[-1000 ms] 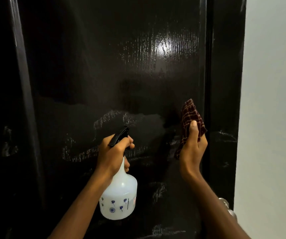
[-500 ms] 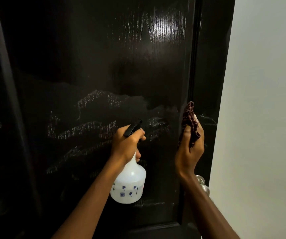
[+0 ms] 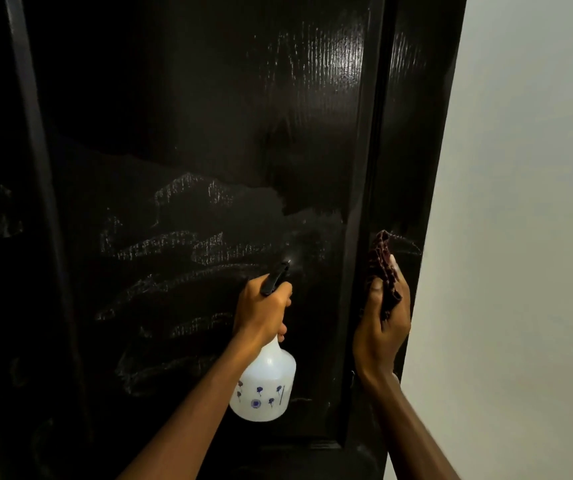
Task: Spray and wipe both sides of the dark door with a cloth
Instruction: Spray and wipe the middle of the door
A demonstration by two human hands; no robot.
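The dark glossy door (image 3: 191, 133) fills most of the view, with pale wipe streaks across its lower panel. My left hand (image 3: 262, 310) grips the neck and black trigger of a white spray bottle (image 3: 264, 386) printed with small blue flowers; its nozzle points at the panel and a faint mist shows at the tip. My right hand (image 3: 383, 327) holds a bunched dark red checked cloth (image 3: 382, 261) against the door's right stile.
A plain pale wall (image 3: 520, 237) runs along the right of the door's edge. A raised moulding strip (image 3: 364, 202) divides the panel from the stile. The door knob is hidden behind my right wrist.
The view has shifted so the door sits further left. My left hand with the bottle moved right and up toward the cloth hand; mist now shows at the nozzle. The cloth stayed on the right stile.
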